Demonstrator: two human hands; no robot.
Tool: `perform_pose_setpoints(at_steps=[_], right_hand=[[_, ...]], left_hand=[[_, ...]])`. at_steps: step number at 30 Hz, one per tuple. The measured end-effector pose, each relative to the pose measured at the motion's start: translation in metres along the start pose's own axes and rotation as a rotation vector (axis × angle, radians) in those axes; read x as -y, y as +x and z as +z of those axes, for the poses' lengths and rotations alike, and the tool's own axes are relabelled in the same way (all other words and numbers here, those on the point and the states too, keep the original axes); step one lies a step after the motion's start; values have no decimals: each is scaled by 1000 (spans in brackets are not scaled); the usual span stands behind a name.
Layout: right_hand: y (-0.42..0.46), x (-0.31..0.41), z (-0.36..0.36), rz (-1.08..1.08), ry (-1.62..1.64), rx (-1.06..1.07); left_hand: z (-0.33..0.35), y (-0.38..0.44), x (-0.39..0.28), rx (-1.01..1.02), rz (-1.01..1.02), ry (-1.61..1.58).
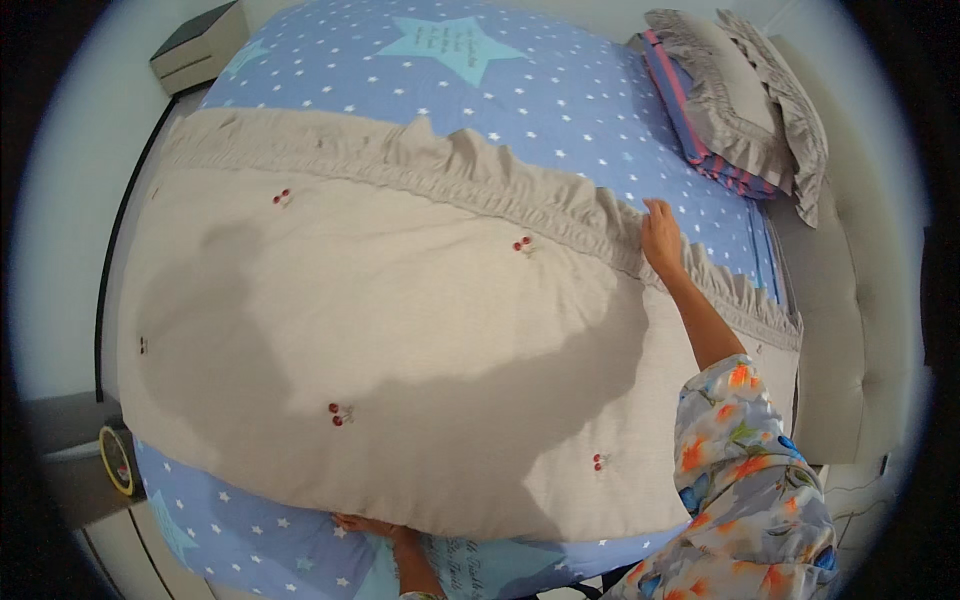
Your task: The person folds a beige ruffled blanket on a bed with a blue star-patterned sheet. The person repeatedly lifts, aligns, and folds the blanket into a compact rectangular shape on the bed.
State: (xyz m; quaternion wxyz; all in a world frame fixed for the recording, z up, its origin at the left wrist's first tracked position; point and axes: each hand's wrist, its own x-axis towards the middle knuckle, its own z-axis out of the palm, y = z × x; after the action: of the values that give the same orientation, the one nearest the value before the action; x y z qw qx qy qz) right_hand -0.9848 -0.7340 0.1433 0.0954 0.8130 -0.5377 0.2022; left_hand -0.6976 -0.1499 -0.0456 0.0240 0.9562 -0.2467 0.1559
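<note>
A beige bed cover [420,300] with small embroidered red cherries lies spread across the bed. A gathered ruffle [480,176] trims its far side. My right hand [661,238] is at that ruffle, toward the headboard, with its fingers curled on the fabric. Down at the near edge, my left hand [369,525] is partly covered by the cloth, so its grip is hidden. Beneath the cover, a blue star-print sheet [555,112] shows along the far side and as a strip in front of me.
A tufted beige headboard [825,315] stands at the right. Beige frilled pillows [739,97] rest on a folded blue-and-pink striped cloth [675,112] at the far right corner. A small cabinet [199,49] is at far left. A yellow-rimmed round object [116,461] sits near left.
</note>
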Motion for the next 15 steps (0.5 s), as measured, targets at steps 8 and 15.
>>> perform_pose_setpoints(at_steps=[8, 15], right_hand=[[-30, -111, 9, 190, 42, 309], [-11, -124, -3, 0, 129, 62]], left_hand=[[-4, 6, 2, -36, 26, 39], [-3, 6, -6, -42, 64, 39]])
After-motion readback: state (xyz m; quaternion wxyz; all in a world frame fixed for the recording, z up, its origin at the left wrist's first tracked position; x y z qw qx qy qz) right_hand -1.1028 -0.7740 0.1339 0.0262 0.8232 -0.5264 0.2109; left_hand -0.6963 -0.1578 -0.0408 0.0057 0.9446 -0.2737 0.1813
